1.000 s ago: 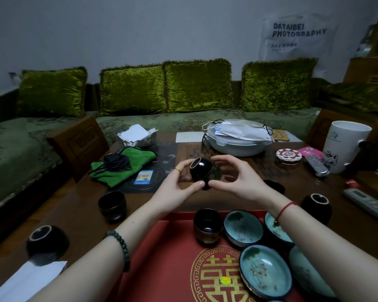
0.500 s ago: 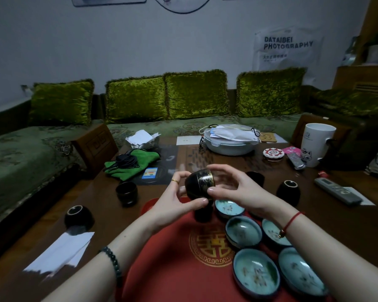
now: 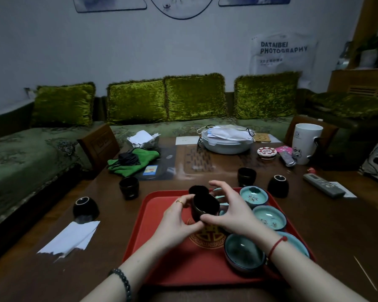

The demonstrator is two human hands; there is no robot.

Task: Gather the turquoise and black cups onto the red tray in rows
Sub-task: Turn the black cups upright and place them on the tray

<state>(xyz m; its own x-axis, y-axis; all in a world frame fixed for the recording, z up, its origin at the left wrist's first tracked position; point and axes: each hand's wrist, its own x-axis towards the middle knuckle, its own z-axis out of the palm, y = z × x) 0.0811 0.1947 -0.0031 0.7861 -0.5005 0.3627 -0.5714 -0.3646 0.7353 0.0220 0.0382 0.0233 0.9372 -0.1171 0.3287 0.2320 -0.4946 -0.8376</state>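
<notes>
Both hands hold one black cup (image 3: 203,205) upright over the red tray (image 3: 157,253). My left hand (image 3: 179,221) grips its left side and my right hand (image 3: 229,212) curls round its right side. Just behind it a second black cup (image 3: 198,189) stands on the tray. Several turquoise cups lie along the tray's right side, among them one at the back (image 3: 254,196), one in the middle (image 3: 269,217) and one at the front (image 3: 243,253). Loose black cups stand on the table: two upright (image 3: 129,186) (image 3: 246,176), two upside down (image 3: 86,207) (image 3: 278,185).
The wooden table (image 3: 52,277) also carries white paper (image 3: 71,238), a green cloth with a black cable (image 3: 132,162), a lidded white bowl (image 3: 226,141), a white mug (image 3: 306,143) and a remote (image 3: 324,185). A green sofa runs behind.
The held black cup has turned from tilted on its side to mouth-up and has come down toward the tray. The camera has tipped up and back, showing more of the table.
</notes>
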